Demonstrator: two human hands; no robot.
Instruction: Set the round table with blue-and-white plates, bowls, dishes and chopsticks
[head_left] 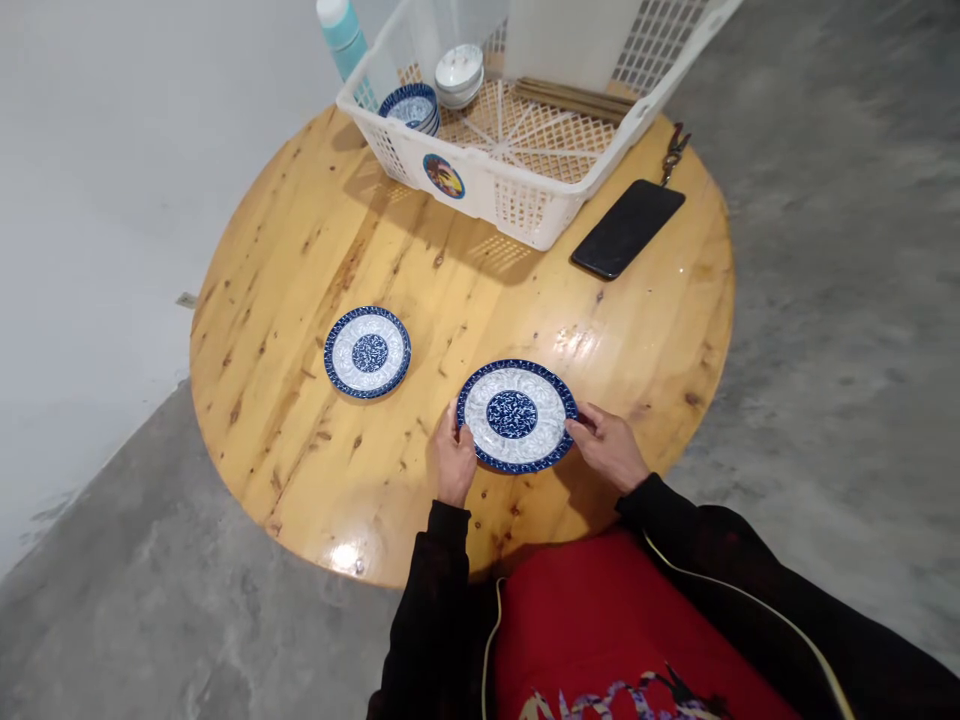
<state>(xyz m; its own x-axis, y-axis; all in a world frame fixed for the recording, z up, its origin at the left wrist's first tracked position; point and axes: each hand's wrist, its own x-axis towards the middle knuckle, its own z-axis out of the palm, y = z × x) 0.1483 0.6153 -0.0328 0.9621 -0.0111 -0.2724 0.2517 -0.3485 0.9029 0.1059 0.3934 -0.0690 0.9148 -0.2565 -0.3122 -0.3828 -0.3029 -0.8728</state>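
Left hand (453,458) and right hand (607,447) grasp opposite sides of a blue-and-white porcelain plate (516,416), which lies flat on a round wooden table (300,300) near the person's edge. Left of that plate sits a matching plate (367,352); beyond it are a white plastic dish rack (525,205) holding stacked bowls (411,108) and a black smartphone (628,229)

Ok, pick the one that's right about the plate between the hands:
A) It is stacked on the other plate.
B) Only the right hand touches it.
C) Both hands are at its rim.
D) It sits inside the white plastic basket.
C: the left hand and the right hand are at opposite sides of the blue-and-white plate on the round wooden table.
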